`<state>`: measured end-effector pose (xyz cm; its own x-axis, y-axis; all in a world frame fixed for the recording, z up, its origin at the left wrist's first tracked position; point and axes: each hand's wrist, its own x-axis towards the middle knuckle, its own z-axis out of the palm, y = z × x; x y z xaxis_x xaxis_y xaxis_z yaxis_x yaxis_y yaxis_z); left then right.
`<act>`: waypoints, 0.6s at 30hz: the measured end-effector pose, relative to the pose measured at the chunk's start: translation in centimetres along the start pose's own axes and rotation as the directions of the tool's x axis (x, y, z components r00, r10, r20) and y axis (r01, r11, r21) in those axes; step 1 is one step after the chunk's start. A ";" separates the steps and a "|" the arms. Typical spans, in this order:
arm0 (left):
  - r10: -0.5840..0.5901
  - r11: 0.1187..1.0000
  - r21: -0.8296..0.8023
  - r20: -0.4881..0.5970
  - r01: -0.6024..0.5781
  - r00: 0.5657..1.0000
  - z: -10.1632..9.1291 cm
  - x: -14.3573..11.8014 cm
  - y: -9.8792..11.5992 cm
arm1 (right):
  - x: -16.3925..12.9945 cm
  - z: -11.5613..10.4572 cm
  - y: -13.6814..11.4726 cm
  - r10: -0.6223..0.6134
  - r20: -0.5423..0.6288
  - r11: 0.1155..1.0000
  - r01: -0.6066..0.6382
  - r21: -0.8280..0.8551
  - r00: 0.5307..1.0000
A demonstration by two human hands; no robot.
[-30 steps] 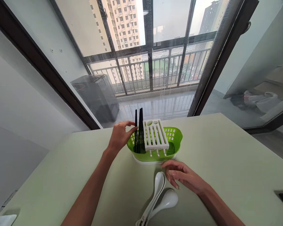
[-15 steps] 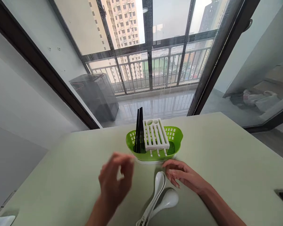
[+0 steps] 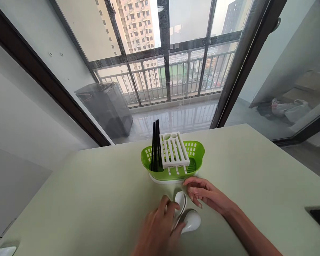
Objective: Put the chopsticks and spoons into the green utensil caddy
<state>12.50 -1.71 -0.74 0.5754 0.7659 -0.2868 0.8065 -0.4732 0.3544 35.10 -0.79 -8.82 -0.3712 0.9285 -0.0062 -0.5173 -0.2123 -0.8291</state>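
Left hand [image 3: 160, 231] grip loosely curled on white spoons [image 3: 185, 213] (bowls toward basket [image 3: 173, 170]).

The left hand [image 3: 160, 231] is seen low in the near middle of the view, slightly blurred, with its back turned up toward the camera. Its fingers [image 3: 167, 205] are curled forward and downward, the thumb set apart on the right side, so that a loose, partly closed grasp is formed; whether anything is firmly gripped cannot be told. Only the wrist is shown below it at the near edge. The right hand [image 3: 206, 195] is laid flat, palm down, just to the right and slightly farther away, fingers extended leftward and relaxed. The right forearm is stretched from the near right corner.
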 end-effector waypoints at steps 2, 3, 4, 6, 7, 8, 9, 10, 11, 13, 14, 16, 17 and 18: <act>0.015 0.999 0.046 0.067 -0.018 0.998 0.3 -0.2 0.4 | 0.1 0.0 0.1 0.002 -0.003 1.000 -0.002 0.001 1.000; 0.012 0.997 0.076 0.100 -0.020 0.995 0.5 -0.2 0.5 | 0.1 0.0 0.1 0.003 -0.006 1.000 -0.003 0.000 1.000; 0.003 0.994 0.108 0.127 -0.017 0.992 0.8 -0.2 0.6 | 0.1 0.0 0.1 0.004 -0.008 1.000 -0.004 -0.001 1.000; -0.008 0.988 0.157 0.162 -0.018 0.987 1.3 -0.2 0.6 | 0.2 0.0 0.1 0.003 -0.011 1.000 -0.003 0.000 1.000; -0.003 0.985 0.171 0.168 -0.026 0.986 1.6 -0.2 0.6 | 0.1 0.0 0.0 0.003 -0.009 1.000 -0.003 -0.001 1.000; 0.010 0.983 0.177 0.170 -0.040 0.985 1.8 -0.2 0.5 | 0.1 0.1 0.0 0.005 -0.007 1.000 -0.005 -0.004 1.000; 0.025 0.982 0.180 0.169 -0.056 0.985 2.0 -0.3 0.4 | 0.1 0.1 -0.1 0.007 -0.005 1.000 -0.007 -0.008 1.000; 0.039 0.981 0.182 0.170 -0.070 0.985 2.2 -0.4 0.3 | 0.1 0.1 -0.2 0.007 -0.004 1.000 -0.007 -0.012 1.000; 0.052 0.979 0.184 0.173 -0.084 0.984 2.4 -0.5 0.2 | 0.0 0.2 -0.2 0.008 -0.004 1.000 -0.008 -0.015 1.000; 0.087 0.977 0.179 0.176 -0.118 0.981 2.8 -0.8 -0.1 | -0.1 0.2 -0.2 0.007 -0.009 1.000 -0.007 -0.017 1.000; 0.108 0.975 0.173 0.172 -0.138 0.979 3.0 -1.0 -0.3 | -0.1 0.2 -0.2 0.005 -0.012 1.000 -0.005 -0.015 1.000; 0.162 0.971 0.152 0.141 -0.183 0.977 3.3 -1.4 -0.6 | -0.1 0.2 -0.2 0.006 -0.016 1.000 -0.006 -0.012 1.000; 0.186 0.969 0.143 0.110 -0.201 0.976 3.4 -1.6 -0.8 | -0.1 0.1 -0.1 0.007 -0.018 1.000 -0.008 -0.011 1.000; 0.210 0.967 0.133 0.073 -0.219 0.975 3.5 -1.8 -1.0 | 0.0 0.1 -0.1 0.011 -0.018 1.000 -0.011 -0.011 1.000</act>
<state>11.10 -4.19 -3.71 0.7406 0.6151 -0.2704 0.6719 -0.6828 0.2870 35.11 -0.84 -8.66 -0.3626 0.9316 -0.0252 -0.5051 -0.2191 -0.8348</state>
